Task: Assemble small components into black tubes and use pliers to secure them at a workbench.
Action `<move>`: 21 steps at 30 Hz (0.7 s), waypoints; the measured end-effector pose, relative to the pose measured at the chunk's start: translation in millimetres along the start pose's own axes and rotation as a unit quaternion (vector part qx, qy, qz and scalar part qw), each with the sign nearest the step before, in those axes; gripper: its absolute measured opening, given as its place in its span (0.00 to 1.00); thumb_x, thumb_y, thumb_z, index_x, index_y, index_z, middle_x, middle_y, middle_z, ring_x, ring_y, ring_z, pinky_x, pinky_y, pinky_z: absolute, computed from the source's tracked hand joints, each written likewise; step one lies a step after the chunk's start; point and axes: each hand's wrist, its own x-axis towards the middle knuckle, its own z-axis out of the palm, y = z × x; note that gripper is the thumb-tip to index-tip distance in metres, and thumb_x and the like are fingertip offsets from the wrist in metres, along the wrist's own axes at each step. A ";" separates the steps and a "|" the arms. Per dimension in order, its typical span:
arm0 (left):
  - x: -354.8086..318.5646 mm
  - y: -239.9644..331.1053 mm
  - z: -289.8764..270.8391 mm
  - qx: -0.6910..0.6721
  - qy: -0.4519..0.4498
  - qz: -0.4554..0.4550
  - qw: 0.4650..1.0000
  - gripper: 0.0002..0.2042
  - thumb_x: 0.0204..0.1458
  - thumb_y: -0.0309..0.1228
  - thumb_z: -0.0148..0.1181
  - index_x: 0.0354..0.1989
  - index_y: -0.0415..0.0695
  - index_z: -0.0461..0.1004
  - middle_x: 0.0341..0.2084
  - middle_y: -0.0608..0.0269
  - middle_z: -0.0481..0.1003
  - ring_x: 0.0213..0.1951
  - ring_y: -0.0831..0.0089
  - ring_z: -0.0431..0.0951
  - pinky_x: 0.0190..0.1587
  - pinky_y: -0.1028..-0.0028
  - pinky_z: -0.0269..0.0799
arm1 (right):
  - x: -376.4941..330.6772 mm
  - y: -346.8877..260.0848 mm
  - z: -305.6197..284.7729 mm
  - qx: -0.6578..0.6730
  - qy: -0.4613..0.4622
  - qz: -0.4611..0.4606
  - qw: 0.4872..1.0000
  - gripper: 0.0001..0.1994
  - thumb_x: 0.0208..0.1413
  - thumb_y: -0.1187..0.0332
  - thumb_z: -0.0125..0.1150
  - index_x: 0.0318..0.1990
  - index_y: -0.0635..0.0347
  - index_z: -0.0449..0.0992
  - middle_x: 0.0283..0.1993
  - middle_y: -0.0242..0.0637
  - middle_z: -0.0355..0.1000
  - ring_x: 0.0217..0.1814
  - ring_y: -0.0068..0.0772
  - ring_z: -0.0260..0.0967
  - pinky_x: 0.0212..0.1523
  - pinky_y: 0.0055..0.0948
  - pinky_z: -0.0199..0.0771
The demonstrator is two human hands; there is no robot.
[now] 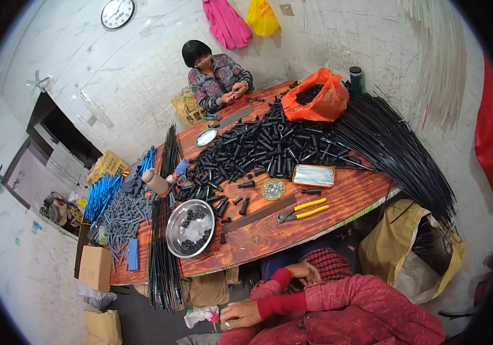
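Observation:
My arms are crossed in front of me below the table edge, in red sleeves. My left hand (304, 272) rests by the red-and-black checked cloth (328, 265), fingers loosely bent, with nothing visible in it. Farther left, my right hand (241, 315) lies over my left sleeve, its fingers relaxed and holding nothing visible. Above them on the wooden table (258, 237) lie yellow-handled pliers (310, 208). Near these are a round tin of small metal parts (272, 189), a tray of thin silvery pins (314, 175) and a steel basin (173, 233) with black caps in it.
Black tubular plastic parts (269, 141) heap across the table. Bundles of black rods (393, 146) overhang its right end, others (163, 259) its near left edge. A coworker (215, 75) sits opposite, beyond an orange bag (317, 109). A yellow sack (393, 247) stands right of me.

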 end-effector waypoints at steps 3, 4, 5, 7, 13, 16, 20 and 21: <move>17.5 -28.3 -21.2 -0.035 -0.021 -0.027 0.999 0.18 0.43 0.22 0.59 0.46 0.44 0.78 0.38 0.63 0.80 0.39 0.71 0.79 0.44 0.70 0.76 | -1.6 1.3 -8.3 0.086 -0.069 0.016 0.994 0.14 0.64 0.60 0.45 0.39 0.65 0.68 0.38 0.45 0.66 0.41 0.46 0.66 0.45 0.40 0.64; 19.8 -36.1 -24.7 -0.053 -0.032 -0.041 0.997 0.18 0.44 0.22 0.59 0.47 0.44 0.78 0.39 0.62 0.80 0.40 0.71 0.79 0.45 0.70 0.76 | -3.4 0.9 -8.1 0.112 -0.108 0.041 0.987 0.15 0.64 0.61 0.46 0.38 0.67 0.67 0.36 0.47 0.65 0.39 0.47 0.66 0.44 0.39 0.64; 22.7 -39.5 -26.8 -0.069 -0.047 -0.056 0.995 0.19 0.44 0.22 0.59 0.48 0.44 0.77 0.40 0.62 0.80 0.41 0.70 0.78 0.46 0.70 0.76 | -8.6 0.7 -7.4 0.113 -0.106 0.042 0.987 0.15 0.64 0.61 0.46 0.38 0.67 0.67 0.36 0.47 0.65 0.39 0.47 0.66 0.44 0.39 0.64; 27.3 -46.5 -30.5 -0.101 -0.073 -0.082 0.989 0.19 0.45 0.23 0.59 0.49 0.43 0.77 0.42 0.61 0.79 0.43 0.70 0.78 0.48 0.69 0.75 | -20.0 -2.9 -3.2 0.098 -0.021 0.011 0.995 0.14 0.61 0.61 0.48 0.38 0.66 0.69 0.32 0.49 0.69 0.37 0.43 0.69 0.43 0.39 0.67; 17.2 -26.2 -33.6 -0.134 -0.085 -0.122 0.980 0.20 0.50 0.26 0.58 0.54 0.42 0.73 0.50 0.60 0.77 0.52 0.66 0.74 0.56 0.65 0.70 | -39.7 -25.8 -28.2 0.153 -0.010 -0.002 0.988 0.14 0.63 0.61 0.48 0.40 0.66 0.70 0.36 0.48 0.71 0.41 0.43 0.71 0.44 0.38 0.67; 15.9 -28.0 -29.7 -0.134 -0.086 -0.094 0.983 0.20 0.53 0.27 0.55 0.56 0.43 0.72 0.51 0.59 0.76 0.54 0.65 0.74 0.56 0.65 0.70 | -38.1 -26.0 -41.6 0.125 0.050 0.002 0.991 0.14 0.63 0.61 0.49 0.43 0.65 0.71 0.38 0.46 0.72 0.44 0.43 0.71 0.47 0.37 0.67; 14.5 -44.9 -40.0 -0.166 -0.121 -0.047 0.978 0.20 0.55 0.27 0.52 0.58 0.43 0.70 0.54 0.58 0.74 0.55 0.66 0.73 0.56 0.66 0.69 | -20.8 -4.3 -23.1 0.128 -0.006 -0.008 0.992 0.17 0.64 0.56 0.48 0.44 0.64 0.71 0.44 0.48 0.72 0.50 0.46 0.69 0.50 0.38 0.67; 16.6 -49.4 -37.6 -0.187 -0.118 -0.041 0.974 0.21 0.56 0.27 0.51 0.59 0.43 0.70 0.55 0.57 0.73 0.56 0.66 0.73 0.56 0.67 0.69 | -17.0 0.1 -16.4 0.131 -0.004 -0.011 0.991 0.17 0.64 0.56 0.48 0.44 0.64 0.71 0.44 0.48 0.72 0.50 0.46 0.69 0.50 0.38 0.67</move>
